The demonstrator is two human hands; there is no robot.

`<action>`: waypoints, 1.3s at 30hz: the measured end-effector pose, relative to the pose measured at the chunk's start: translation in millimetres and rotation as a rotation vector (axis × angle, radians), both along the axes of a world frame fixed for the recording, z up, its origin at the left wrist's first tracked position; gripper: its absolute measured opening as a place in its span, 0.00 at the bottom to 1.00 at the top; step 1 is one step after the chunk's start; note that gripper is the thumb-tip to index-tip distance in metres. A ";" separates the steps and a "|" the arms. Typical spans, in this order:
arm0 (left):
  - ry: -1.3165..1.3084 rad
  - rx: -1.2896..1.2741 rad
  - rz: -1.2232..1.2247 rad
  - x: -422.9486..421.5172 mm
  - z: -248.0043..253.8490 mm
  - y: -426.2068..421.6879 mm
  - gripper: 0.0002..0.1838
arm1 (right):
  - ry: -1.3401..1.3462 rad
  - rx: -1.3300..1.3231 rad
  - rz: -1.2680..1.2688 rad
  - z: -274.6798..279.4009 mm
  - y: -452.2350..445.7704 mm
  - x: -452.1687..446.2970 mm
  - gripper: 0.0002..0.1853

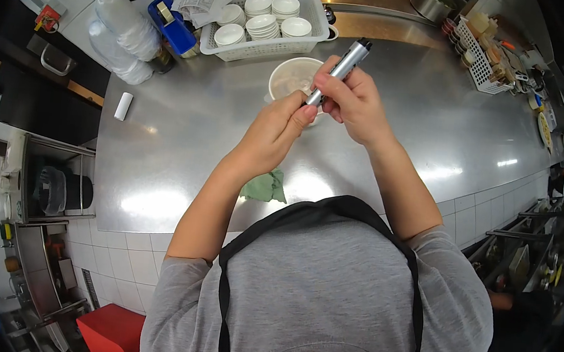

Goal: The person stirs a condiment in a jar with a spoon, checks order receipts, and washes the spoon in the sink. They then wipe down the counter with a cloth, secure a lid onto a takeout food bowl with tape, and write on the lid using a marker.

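A silver marker pen with a black end (349,59) is held in both of my hands above the steel table, tilted up toward the right. My right hand (353,100) wraps around its barrel. At the lower end, my left hand (277,129) pinches the marker between thumb and fingers; the tip there is mostly hidden. Just behind my hands stands a round white tub (286,76), partly covered by them; I cannot make out what is in it. A crumpled green cloth (266,187) lies near the table's front edge, below my left forearm.
On the steel table (185,126), a grey basket (243,53) of stacked white bowls stands at the back. Left of it are a blue tape dispenser (174,26) and plastic-wrapped cups (127,32). A white roll (124,106) lies at left. Another basket (476,59) holds bottles at back right.
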State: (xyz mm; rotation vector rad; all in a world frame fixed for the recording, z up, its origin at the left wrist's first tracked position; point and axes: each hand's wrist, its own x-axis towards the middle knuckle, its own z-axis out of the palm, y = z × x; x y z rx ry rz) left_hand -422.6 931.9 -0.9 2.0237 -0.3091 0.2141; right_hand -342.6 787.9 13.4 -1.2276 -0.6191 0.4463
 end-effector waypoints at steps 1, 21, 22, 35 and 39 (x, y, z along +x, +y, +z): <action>0.143 -0.266 -0.110 -0.8 1.6 -4.4 0.19 | -0.002 0.030 0.048 5.7 -7.1 -0.4 0.08; 0.204 -0.674 0.553 -11.0 -109.6 -25.8 0.15 | 0.295 0.784 -0.276 59.1 -65.5 67.0 0.30; 0.205 -0.675 0.557 -3.4 -109.7 -18.8 0.15 | 0.331 0.673 -0.415 48.2 -45.4 65.0 0.33; 0.531 -0.928 0.600 52.1 -127.8 12.8 0.27 | 0.013 -0.189 0.096 -103.1 42.8 115.1 0.06; 0.520 -0.925 0.600 52.1 -130.8 12.5 0.27 | -0.097 -0.211 -0.031 -112.7 44.9 113.9 0.08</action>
